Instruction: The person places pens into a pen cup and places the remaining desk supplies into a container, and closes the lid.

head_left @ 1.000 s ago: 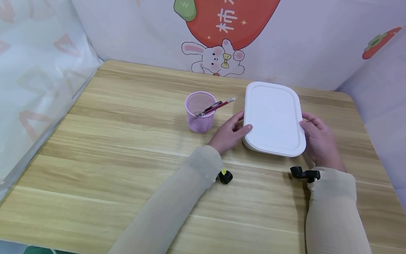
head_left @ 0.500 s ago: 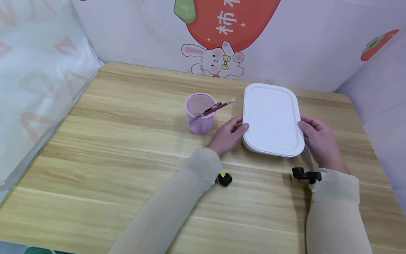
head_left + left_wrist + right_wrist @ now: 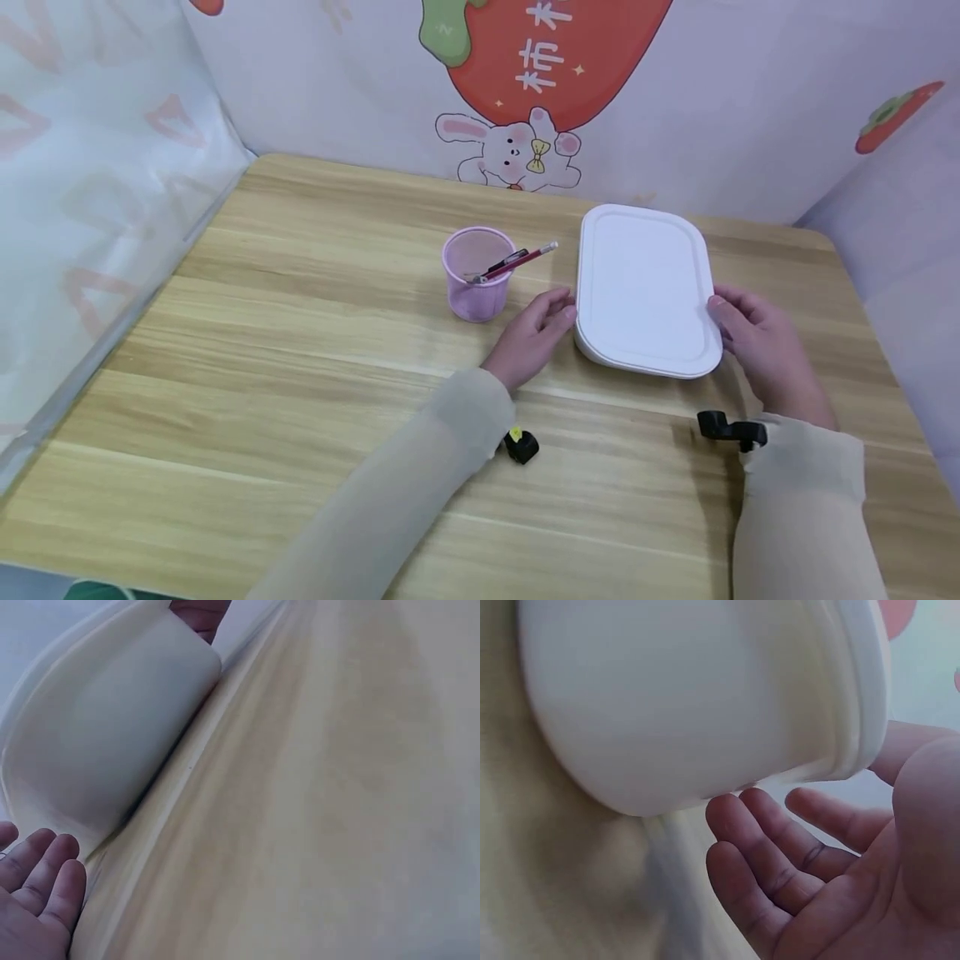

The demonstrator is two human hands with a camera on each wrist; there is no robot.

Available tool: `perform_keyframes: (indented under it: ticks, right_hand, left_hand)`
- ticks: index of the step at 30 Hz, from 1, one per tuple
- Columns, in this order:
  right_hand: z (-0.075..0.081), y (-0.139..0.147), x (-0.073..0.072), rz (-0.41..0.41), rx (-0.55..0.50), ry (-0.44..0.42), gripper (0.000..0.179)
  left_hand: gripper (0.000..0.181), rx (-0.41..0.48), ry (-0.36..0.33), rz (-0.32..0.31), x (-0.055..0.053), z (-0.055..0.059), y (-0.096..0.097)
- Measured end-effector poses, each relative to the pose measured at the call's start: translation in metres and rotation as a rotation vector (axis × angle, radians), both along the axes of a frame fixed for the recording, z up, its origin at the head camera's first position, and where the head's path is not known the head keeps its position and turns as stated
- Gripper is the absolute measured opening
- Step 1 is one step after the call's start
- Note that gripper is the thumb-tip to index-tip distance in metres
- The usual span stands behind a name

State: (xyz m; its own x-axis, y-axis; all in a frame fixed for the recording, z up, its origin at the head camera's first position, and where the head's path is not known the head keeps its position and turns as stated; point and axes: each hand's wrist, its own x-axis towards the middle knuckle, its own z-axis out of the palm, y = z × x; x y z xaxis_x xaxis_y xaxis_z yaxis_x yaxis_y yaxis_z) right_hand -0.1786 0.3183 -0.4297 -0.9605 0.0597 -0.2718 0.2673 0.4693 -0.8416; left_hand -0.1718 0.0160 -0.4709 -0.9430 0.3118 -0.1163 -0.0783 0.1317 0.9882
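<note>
A white box with a rounded rectangular lid point(image 3: 647, 287) stands on the wooden table, its lid closed. My left hand point(image 3: 527, 340) is beside its left side, the thumb off the lid; in the left wrist view the loosely bent fingers point(image 3: 46, 870) are close to the box wall point(image 3: 112, 712). At the right side, my right hand point(image 3: 772, 354) has its thumb by the lid's edge. Seen from the right wrist, its relaxed fingers point(image 3: 761, 847) are at the white wall point(image 3: 660, 697) without curling round it; whether they touch is hard to tell.
Left of the box stands a pink mesh pen cup point(image 3: 477, 298) with a red pencil point(image 3: 525, 262) and a black pen point(image 3: 507, 261) leaning out rightward. Printed sheets point(image 3: 360, 92) rise behind the wooden table point(image 3: 300, 350) and along its sides.
My left hand has let go of the box's left edge and drawn slightly back, its thumb leaving the lid. The right hand has loosened and shifted slightly outward. The box stays put.
</note>
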Motion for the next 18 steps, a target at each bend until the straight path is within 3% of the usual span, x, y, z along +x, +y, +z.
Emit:
perform_keyframes:
  ticks: [5,10,15,18]
  right_hand:
    - [-0.003,-0.002,0.01,0.024,0.036,0.016,0.076]
    - [-0.003,-0.003,0.021,0.086,0.086,0.049,0.073]
    - [-0.003,-0.005,0.034,0.135,0.114,0.071,0.072]
    - [-0.004,-0.005,0.044,0.162,0.131,0.129,0.068]
  left_hand:
    - [0.061,0.006,-0.029,-0.052,0.013,-0.001,-0.014]
    - [0.064,-0.054,-0.025,-0.12,0.024,0.002,-0.033]
    - [0.062,-0.103,0.005,-0.15,0.032,0.008,-0.056]
    - [0.061,-0.142,0.043,-0.173,0.036,0.014,-0.071]
